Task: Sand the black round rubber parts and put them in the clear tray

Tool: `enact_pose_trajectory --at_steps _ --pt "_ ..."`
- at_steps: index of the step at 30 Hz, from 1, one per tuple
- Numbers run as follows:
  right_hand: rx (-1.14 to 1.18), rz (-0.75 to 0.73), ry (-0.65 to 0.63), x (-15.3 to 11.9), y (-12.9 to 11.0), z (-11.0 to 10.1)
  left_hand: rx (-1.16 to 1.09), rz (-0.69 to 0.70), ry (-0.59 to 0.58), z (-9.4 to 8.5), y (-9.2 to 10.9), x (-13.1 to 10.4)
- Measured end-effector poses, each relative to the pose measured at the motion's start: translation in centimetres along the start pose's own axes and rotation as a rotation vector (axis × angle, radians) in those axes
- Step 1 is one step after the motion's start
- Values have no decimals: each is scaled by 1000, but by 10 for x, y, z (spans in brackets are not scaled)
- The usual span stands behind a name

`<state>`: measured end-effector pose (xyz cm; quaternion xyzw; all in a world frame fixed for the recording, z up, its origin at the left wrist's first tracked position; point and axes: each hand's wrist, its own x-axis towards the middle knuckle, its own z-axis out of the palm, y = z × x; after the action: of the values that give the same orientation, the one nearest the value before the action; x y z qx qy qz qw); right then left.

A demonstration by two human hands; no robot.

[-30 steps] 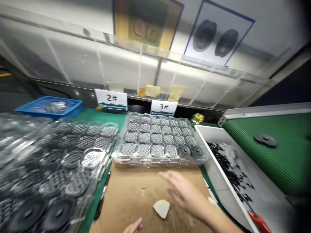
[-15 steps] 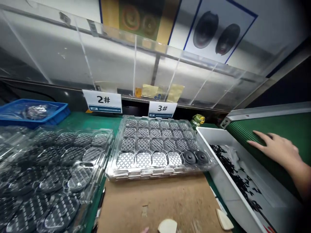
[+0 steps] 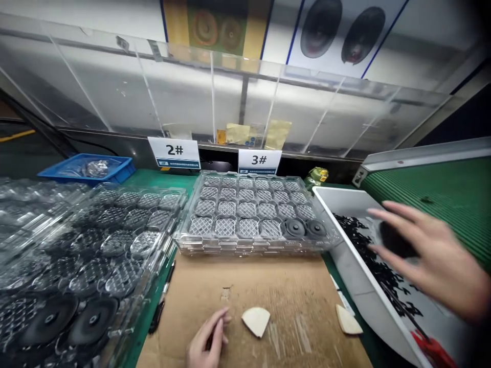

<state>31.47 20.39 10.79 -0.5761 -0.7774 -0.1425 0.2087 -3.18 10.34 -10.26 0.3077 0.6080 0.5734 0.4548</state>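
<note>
My right hand [image 3: 433, 255], smeared by motion, grips a dark round speaker-like part [image 3: 397, 240] between thumb and fingers, above the white bin [image 3: 356, 283] of small black pieces [image 3: 360, 250]. Low on the brown cardboard [image 3: 268, 281], my left hand [image 3: 209, 340] has curled fingers; a dark spot shows between them, too hidden to name. Beside it lies a pale fan-shaped piece [image 3: 256, 321]. Beyond the cardboard, a clear compartment tray [image 3: 240, 245] bears two black round speaker parts [image 3: 295, 228] in its front right pockets.
Another clear tray [image 3: 132, 306] at left holds black oval speaker parts [image 3: 94, 319]. A black pen [image 3: 163, 296] lies beside the cardboard. A second pale piece [image 3: 348, 321] is at its right edge. Behind stand a blue tray [image 3: 123, 171] and a green ribbed belt [image 3: 441, 204].
My right hand has moved left from the green belt to over the white bin, with a dark round part now in it. My left hand has come into view; the view has shifted.
</note>
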Motion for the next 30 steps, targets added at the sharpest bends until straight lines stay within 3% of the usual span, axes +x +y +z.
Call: enact_pose_trajectory --at_steps 3,6,9,11,14,19,22,26,28,30 --pt "200 -150 -256 -38 -78 21 -331 -332 -98 21 14 -14" --pt "405 -359 -410 -80 -142 63 -731 -709 -359 43 22 -32" --pt "476 -478 -383 -110 -174 99 -917 -871 -540 50 20 -42" --pt "460 -446 -361 -122 -177 113 -941 -877 -550 46 19 -43" --pt "461 -341 -362 -133 -172 121 -943 -837 -470 41 23 -44" --pt "587 -214 -351 -132 -175 109 -931 -712 -447 41 41 -54" --pt "748 -265 -387 -120 -178 91 -886 -739 -552 27 49 -56" --pt "971 -332 -610 -109 -178 73 -774 -797 -825 -5 46 -55" --pt "990 -377 -690 -111 -178 72 -787 -813 -866 -17 40 -59" --pt "935 -381 -703 -118 -178 78 -848 -830 -814 -24 34 -64"
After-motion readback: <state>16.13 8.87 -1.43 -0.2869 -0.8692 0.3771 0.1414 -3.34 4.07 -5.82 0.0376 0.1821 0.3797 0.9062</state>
